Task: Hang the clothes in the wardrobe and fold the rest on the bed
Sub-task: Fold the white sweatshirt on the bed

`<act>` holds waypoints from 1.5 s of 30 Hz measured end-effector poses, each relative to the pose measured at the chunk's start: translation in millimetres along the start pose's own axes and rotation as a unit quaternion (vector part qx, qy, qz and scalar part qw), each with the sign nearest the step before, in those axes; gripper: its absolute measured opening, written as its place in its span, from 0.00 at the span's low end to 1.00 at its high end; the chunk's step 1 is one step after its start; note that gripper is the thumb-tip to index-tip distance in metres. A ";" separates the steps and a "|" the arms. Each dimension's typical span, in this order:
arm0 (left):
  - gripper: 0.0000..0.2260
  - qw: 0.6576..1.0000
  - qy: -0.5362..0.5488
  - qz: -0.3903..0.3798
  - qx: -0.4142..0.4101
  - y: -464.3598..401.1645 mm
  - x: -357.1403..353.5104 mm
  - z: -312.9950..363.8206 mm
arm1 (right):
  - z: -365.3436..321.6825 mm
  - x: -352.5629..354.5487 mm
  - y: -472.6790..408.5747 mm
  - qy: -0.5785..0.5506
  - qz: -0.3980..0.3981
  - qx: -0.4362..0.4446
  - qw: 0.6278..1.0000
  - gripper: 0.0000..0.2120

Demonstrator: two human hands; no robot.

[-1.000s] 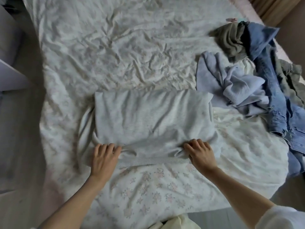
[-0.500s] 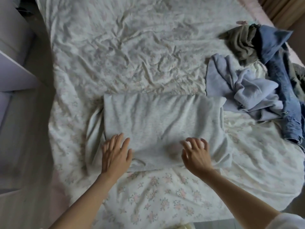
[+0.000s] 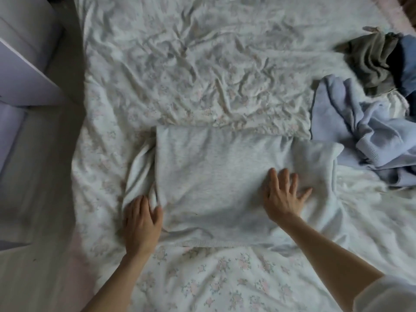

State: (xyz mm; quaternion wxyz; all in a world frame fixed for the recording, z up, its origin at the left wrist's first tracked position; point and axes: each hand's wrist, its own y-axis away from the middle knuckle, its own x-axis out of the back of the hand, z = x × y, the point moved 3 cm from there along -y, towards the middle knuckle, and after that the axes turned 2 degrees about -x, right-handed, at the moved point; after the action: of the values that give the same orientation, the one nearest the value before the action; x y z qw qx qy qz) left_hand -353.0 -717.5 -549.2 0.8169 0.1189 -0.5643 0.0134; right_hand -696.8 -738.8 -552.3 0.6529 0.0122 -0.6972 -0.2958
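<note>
A light grey sweatshirt [image 3: 216, 176] lies folded into a wide rectangle on the bed [image 3: 202, 75], its ribbed hem toward me. My right hand [image 3: 284, 194] presses flat on its right part with fingers spread. My left hand [image 3: 141, 221] rests flat at the garment's left edge, fingers touching the bunched sleeve fabric there. Neither hand grips anything.
A pile of unfolded clothes lies at the right: a pale blue sweatshirt [image 3: 369, 136], an olive garment [image 3: 369, 61] and blue jeans [image 3: 408, 64]. White furniture [image 3: 20, 70] stands left of the bed, with wooden floor [image 3: 33, 221] beside it.
Both hands let go of the hem. My right hand slid up onto the sweatshirt and spread flat; my left hand moved out to its left edge. The view shifted left.
</note>
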 end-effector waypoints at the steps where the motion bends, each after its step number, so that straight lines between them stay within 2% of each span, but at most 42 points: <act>1: 0.25 0.999 0.014 0.029 0.000 4.4 1.6 1.0 | -15.6 5.6 1.2 -0.017 0.015 0.010 1.000 0.28; 3: 0.18 0.994 0.074 0.066 0.036 5.5 8.5 5.2 | -67.0 18.5 3.7 -0.023 0.047 0.121 0.991 0.28; 6: 0.15 0.986 0.146 0.050 0.070 3.5 10.6 12.0 | -142.9 30.2 12.5 0.004 0.067 0.298 0.952 0.28; 10: 0.14 0.994 0.062 -0.036 0.088 -1.7 5.6 13.2 | -214.6 32.1 19.2 0.095 0.065 0.449 0.886 0.30; 13: 0.13 0.994 0.033 -0.054 0.086 -1.3 3.6 14.6 | -239.5 31.5 16.7 0.203 0.062 0.521 0.826 0.29; 14: 0.13 0.993 0.065 -0.038 0.088 -0.4 4.6 12.8 | -246.0 31.8 14.3 0.224 0.061 0.522 0.821 0.26; 16: 0.11 0.988 0.125 -0.003 0.092 6.7 10.6 12.5 | -250.4 35.6 6.6 0.230 0.046 0.491 0.839 0.21; 19: 0.07 0.980 0.177 0.056 0.066 17.2 21.1 10.4 | -250.9 42.1 -4.5 0.250 0.021 0.451 0.857 0.20; 21: 0.10 0.971 0.203 0.068 0.106 16.0 23.3 3.5 | -251.9 42.0 -4.6 0.243 0.014 0.447 0.861 0.19; 22: 0.12 0.967 0.210 0.052 0.134 13.9 21.8 -0.3 | -252.7 40.8 -3.2 0.223 0.014 0.447 0.866 0.19; 24: 0.18 0.965 0.169 -0.046 0.195 10.1 14.9 -7.2 | -252.4 37.9 -0.2 0.157 0.023 0.441 0.884 0.17; 26: 0.17 0.968 0.105 -0.082 0.212 9.7 16.5 -9.4 | -246.2 36.9 -1.1 0.079 0.035 0.421 0.903 0.19; 28: 0.12 0.980 0.103 -0.015 0.169 8.0 24.4 -7.2 | -231.0 37.2 -5.3 0.030 0.023 0.387 0.921 0.22; 29: 0.12 0.985 0.114 0.012 0.127 5.5 27.0 -1.7 | -217.9 36.8 -9.3 0.016 0.011 0.359 0.933 0.23; 31: 0.19 0.989 0.129 -0.008 0.068 -0.8 22.4 8.7 | -185.2 33.8 -17.9 0.027 -0.005 0.305 0.952 0.24; 33: 0.24 0.990 0.105 -0.047 0.086 -9.8 14.8 19.4 | -145.9 31.5 -26.7 0.058 -0.006 0.262 0.963 0.24; 35: 0.26 0.993 0.054 -0.043 0.093 -15.4 12.9 32.1 | -107.7 31.2 -33.6 0.040 -0.010 0.205 0.978 0.23; 38: 0.27 0.999 -0.014 -0.001 -0.033 -22.5 9.5 66.4 | -46.2 31.0 -43.5 -0.012 -0.037 0.082 0.996 0.23; 40: 0.28 0.989 -0.057 0.001 -0.138 -28.1 0.3 95.6 | -2.7 29.2 -44.6 -0.010 -0.046 0.035 0.998 0.24; 43: 0.30 0.958 -0.110 -0.067 -0.256 -34.0 -21.3 140.7 | 37.9 22.8 -38.1 0.025 0.000 0.074 0.997 0.25; 45: 0.29 0.937 -0.147 -0.117 -0.295 -39.5 -37.7 164.0 | 49.5 19.3 -32.4 0.024 0.034 0.092 0.995 0.24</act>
State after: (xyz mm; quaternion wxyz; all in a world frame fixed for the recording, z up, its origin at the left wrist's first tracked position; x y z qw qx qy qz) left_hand -511.1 -786.0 -536.2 0.7191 -0.0619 -0.6388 -0.2666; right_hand -757.0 -753.7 -547.4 0.6752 0.0556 -0.7055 -0.2078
